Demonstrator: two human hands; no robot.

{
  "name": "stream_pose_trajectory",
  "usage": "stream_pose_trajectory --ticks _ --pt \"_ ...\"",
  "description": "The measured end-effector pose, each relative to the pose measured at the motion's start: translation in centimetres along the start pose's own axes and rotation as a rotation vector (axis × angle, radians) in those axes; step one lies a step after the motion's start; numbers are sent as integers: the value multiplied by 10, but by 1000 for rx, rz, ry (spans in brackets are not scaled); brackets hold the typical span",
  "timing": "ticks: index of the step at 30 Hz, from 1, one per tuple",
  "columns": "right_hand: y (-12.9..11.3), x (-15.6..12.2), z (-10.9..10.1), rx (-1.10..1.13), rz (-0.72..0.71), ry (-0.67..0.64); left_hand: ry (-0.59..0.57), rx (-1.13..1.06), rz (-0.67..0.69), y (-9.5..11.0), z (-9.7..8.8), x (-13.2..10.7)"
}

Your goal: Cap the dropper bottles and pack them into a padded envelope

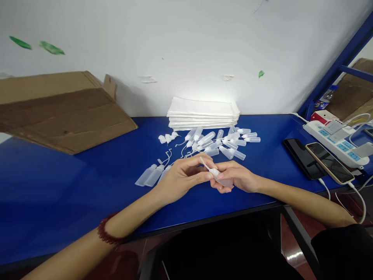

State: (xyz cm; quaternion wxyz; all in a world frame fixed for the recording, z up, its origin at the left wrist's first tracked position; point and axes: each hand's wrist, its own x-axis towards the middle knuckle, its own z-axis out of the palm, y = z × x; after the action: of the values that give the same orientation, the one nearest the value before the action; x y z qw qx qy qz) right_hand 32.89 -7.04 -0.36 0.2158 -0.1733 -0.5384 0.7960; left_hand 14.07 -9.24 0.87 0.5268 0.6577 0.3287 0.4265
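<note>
Over the front of the blue table, both hands meet around one small translucent squeeze bottle (226,182). The body of this bottle lies in my right hand (239,177), whose fingers are wrapped round it. At its neck is a white cap (215,171) with a thin tip pointing up and to the left. The thumb and fingers of my left hand (184,175) pinch at this cap. Partly behind my left hand, a few similar bottles (155,175) lie side by side. A loose pile of bottles (206,142) with thin bent nozzles spreads beyond my hands.
Small white caps (168,138) sit left of the pile. Behind it, a stack of white flat packets (203,112) rests against the wall. Cardboard (67,116) stands at left. Two phones (330,162) on cables and a power strip (339,142) are at right.
</note>
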Motion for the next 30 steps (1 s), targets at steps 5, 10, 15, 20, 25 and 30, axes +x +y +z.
stream_pose_trajectory --ticks 5,10,15,20,25,30 --pt "0 1 0 54 31 39 -35 257 155 6 -3 -4" --pt "0 0 0 51 55 45 -95 405 259 10 -8 -4" --pt "3 0 -1 26 69 87 -112 398 233 7 -11 -1" --pt "0 1 2 -12 58 151 -99 374 150 5 -12 -1" --pt "-1 0 2 -56 99 163 -89 487 247 5 -11 -2" --pt "6 2 -1 -39 97 151 -52 656 381 4 -8 -6"
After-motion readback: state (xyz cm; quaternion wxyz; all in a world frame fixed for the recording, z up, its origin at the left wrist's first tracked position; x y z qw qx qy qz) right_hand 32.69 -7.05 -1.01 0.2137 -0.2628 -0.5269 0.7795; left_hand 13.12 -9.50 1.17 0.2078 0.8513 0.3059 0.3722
